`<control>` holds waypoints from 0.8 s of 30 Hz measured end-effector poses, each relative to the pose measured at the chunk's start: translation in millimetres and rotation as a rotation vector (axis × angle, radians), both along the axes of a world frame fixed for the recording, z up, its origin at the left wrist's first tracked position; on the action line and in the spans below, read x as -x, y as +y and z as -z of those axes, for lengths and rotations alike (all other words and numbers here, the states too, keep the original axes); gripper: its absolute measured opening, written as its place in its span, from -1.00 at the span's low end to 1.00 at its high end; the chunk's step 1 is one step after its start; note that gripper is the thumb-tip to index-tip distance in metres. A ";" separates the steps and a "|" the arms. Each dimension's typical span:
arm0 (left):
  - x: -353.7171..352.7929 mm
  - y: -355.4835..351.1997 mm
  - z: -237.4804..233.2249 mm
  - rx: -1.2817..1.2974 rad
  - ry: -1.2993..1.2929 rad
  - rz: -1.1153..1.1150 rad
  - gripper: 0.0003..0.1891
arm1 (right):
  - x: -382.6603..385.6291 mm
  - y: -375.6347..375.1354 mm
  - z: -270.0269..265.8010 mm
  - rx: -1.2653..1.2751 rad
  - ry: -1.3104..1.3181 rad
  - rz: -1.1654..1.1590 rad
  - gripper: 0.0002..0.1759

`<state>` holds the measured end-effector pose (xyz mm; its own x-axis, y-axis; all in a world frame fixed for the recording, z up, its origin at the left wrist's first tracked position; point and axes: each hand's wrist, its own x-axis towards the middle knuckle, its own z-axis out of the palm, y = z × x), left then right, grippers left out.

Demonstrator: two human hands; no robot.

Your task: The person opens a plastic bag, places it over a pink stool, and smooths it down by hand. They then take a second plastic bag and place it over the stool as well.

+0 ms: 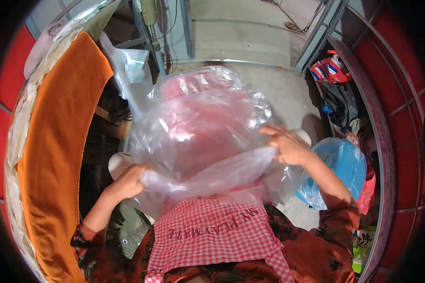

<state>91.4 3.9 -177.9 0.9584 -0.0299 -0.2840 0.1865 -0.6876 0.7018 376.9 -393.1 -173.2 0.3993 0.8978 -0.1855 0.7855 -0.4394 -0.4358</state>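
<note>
A large clear plastic bag (208, 127) is spread wide in front of me, over my lap. My left hand (131, 180) is closed on the near left end of its bunched edge. At the right end of that edge, my right hand (288, 145) grips the plastic between thumb and fingers, with the index finger reaching along the film. Something pink-red (198, 87) shows through the film; its shape is blurred by folds and glare. The near edge of the bag hangs across the top of my red checked apron (208, 236).
An orange cloth (56, 146) covers a surface along my left side. To the right, a blue plastic-wrapped bundle (337, 165) rests on the floor. Beyond it are a black bag (340, 106) and a red-and-blue bag (330, 68). White plastic (130, 70) hangs at the back left.
</note>
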 end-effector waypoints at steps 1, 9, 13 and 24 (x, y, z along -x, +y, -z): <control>-9.1 -1.7 16.5 0.069 0.026 -0.051 -0.59 | -10.0 6.1 27.8 0.098 0.392 0.147 -0.74; -47.7 22.0 189.2 -0.149 0.505 0.501 -0.67 | 15.7 66.0 144.0 0.578 0.426 -0.270 -0.61; -30.9 34.6 172.7 -0.212 0.382 0.122 -0.61 | -31.7 51.1 48.2 0.409 0.467 -0.182 -0.61; -131.9 120.9 -27.7 -0.121 -0.424 -0.556 -0.63 | -167.8 114.5 -48.8 -0.277 -0.318 0.072 -0.72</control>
<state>223.3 124.8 -150.2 0.8512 0.5039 0.1465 0.2598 -0.6473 0.7166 544.7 -278.6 -124.4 0.4609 0.8644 0.2012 0.8716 -0.3982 -0.2859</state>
